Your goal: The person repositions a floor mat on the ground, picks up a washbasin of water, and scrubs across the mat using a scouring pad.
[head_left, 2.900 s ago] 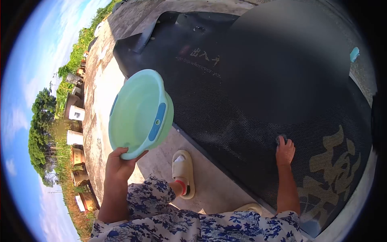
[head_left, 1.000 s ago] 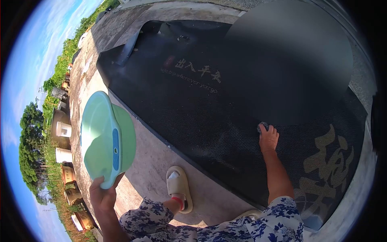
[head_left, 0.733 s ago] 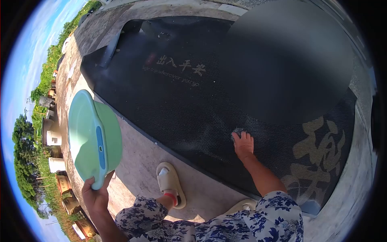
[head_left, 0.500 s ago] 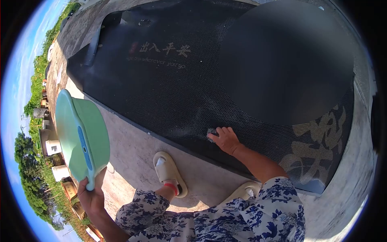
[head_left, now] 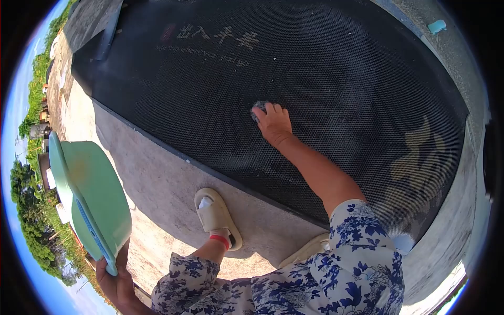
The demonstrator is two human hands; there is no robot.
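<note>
My left hand (head_left: pixel 116 281) grips the rim of a green plastic basin (head_left: pixel 100 191), which is tilted on its side with its bottom turned toward the mat. A blue handle strip runs along the basin's rim. My right hand (head_left: pixel 275 124) is closed on a grey, wiry scrubbing pad (head_left: pixel 260 111) against the dark mesh-textured mat (head_left: pixel 315 79). Pale characters and a line of English text lie on the mat just above the pad. Whitish residue marks the mat below and to the right of my right hand.
Beige slippers (head_left: pixel 218 216) are on my feet on the concrete (head_left: pixel 157 184) beside the mat's edge. A light-blue scrap (head_left: pixel 437 26) lies at the upper right. Pots and a white bucket stand at the far left near green plants.
My right hand has moved with the pad leftward, then up across the mat. The basin has shifted left and turned further on its side. The view has shifted, and the blurred round patch is gone.
</note>
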